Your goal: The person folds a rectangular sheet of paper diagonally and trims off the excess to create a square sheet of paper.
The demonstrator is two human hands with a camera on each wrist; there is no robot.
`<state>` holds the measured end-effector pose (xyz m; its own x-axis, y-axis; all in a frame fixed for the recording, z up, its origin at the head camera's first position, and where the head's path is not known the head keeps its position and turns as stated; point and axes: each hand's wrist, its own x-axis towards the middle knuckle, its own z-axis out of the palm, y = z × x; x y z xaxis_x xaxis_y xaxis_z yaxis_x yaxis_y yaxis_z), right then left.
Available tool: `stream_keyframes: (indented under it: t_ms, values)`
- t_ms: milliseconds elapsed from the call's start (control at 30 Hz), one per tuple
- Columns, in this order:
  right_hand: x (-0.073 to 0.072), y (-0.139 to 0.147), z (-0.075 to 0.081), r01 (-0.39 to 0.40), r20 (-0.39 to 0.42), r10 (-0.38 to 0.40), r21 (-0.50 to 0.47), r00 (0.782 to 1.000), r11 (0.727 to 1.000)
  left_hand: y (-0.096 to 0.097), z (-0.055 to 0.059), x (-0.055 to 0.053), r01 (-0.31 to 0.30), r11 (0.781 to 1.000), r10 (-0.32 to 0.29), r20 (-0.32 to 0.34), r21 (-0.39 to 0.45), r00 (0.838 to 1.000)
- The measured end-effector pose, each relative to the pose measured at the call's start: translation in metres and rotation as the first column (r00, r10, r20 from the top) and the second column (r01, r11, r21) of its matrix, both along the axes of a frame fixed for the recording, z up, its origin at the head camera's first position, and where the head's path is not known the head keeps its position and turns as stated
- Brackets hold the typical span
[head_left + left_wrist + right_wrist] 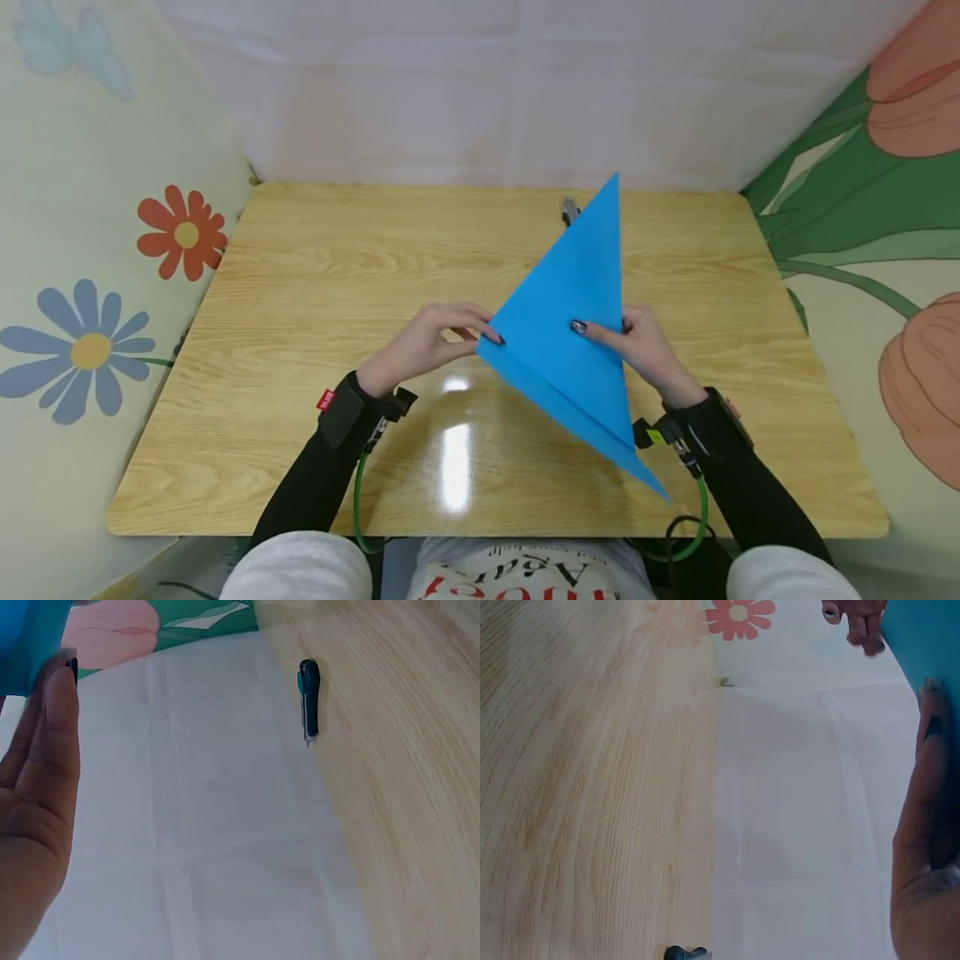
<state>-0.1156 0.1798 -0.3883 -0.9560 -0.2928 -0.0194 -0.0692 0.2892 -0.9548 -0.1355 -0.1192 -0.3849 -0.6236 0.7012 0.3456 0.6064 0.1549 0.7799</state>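
A blue sheet of paper (570, 308), folded into a roughly triangular shape with a layered strip along its lower edge, is held up above the table. My left hand (442, 337) pinches its left corner between thumb and fingers. On the other side my right hand (645, 346) grips the right edge, thumb flat on the near face and the other fingers hidden behind the paper. In the left wrist view the blue paper (26, 645) shows at the fingertips. The right wrist view has the paper (930, 637) at its right edge, beside the right hand (922, 847).
A utility knife (310, 701) lies on the wooden table (337, 242) near its back edge, partly hidden behind the paper in the head view. White cloth (450, 92) hangs behind the table, with flower-printed panels at both sides. Green cables (358, 500) run from the wrist cameras.
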Motion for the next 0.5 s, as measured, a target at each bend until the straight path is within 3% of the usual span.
stream_keyframes:
  t_ms: [100, 300, 500]
  values:
    - [0.0006, -0.0011, 0.0021, -0.002, -0.009, 0.002, 0.011, 1.000, 1.000, -0.0011, -0.0023, -0.0001, 0.000, 0.999, -0.001, 0.024, 0.044, 1.000]
    - [0.0019, -0.0040, 0.0071, -0.014, -0.045, 0.015, 0.012, 0.999, 1.000, -0.0015, -0.0029, 0.0031, -0.031, 0.989, 0.030, 0.010, 0.142, 1.000]
    - [0.0051, -0.0061, 0.0096, 0.001, -0.076, -0.002, -0.009, 0.997, 1.000, 0.0046, -0.0027, 0.0064, -0.140, 0.976, 0.128, 0.080, 0.167, 0.989]
